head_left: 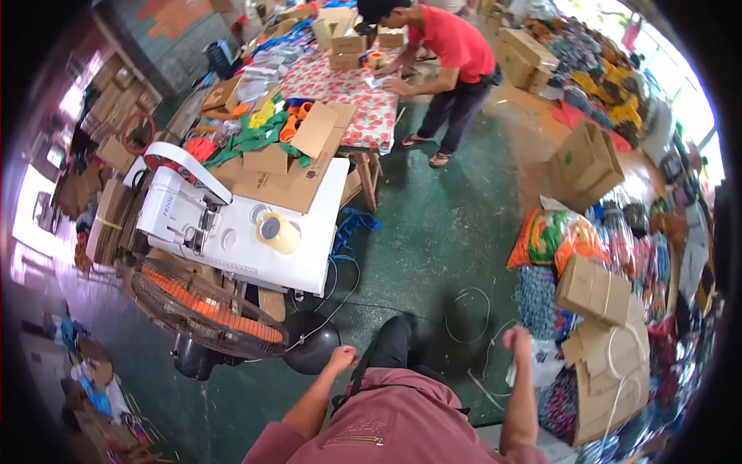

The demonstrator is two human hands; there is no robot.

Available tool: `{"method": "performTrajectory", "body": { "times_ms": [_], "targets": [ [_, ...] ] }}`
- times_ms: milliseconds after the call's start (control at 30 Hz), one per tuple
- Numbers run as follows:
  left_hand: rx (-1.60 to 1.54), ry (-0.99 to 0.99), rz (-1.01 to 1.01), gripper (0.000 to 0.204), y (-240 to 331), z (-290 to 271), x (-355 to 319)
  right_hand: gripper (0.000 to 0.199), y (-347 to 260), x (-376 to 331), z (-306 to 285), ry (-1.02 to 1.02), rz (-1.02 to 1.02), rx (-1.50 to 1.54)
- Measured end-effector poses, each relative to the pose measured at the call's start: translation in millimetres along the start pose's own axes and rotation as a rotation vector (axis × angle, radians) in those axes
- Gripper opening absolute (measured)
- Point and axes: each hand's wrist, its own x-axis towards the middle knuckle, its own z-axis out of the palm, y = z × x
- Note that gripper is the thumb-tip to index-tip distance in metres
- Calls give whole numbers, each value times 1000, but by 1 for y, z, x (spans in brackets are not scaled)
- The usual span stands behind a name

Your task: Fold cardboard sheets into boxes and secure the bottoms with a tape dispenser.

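My left hand [342, 358] is curled in front of my body, with nothing seen in it. It is nearest to the black round base of the floor fan [207, 305], which has orange blades. My right hand [517, 337] hangs out to the right, also curled and empty as far as I can see, above a clear plastic bag [539, 362] on the floor. Ahead on the left, a white sewing machine [171, 203] is mounted on a white table [313, 251]. A roll of clear tape [278, 233] rests on that tabletop.
Flattened cardboard [290, 188] lies behind the tape. A person in a red shirt [456, 42] bends over a flower-patterned table [379, 124]. Cartons [593, 290] and bagged goods line the right side. A white cord [467, 315] loops on the green floor [440, 224].
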Motion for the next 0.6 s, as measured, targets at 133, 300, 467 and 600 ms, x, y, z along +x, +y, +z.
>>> {"method": "performTrajectory", "body": {
  "times_ms": [133, 300, 467, 600],
  "targets": [
    [-410, 134, -181, 19, 34, 6, 36, 29, -130, 110, -9, 291, 7, -13],
    [604, -142, 76, 15, 22, 13, 130, 29, -202, 185, 93, -16, -251, -246],
    [-439, 36, -141, 17, 146, 4, 217, 20, -151, 195, 165, -631, 2, -796],
    [-837, 165, -28, 20, 291, -38, 253, 23, -170, 225, 167, -384, 515, -674]
  ]
}}
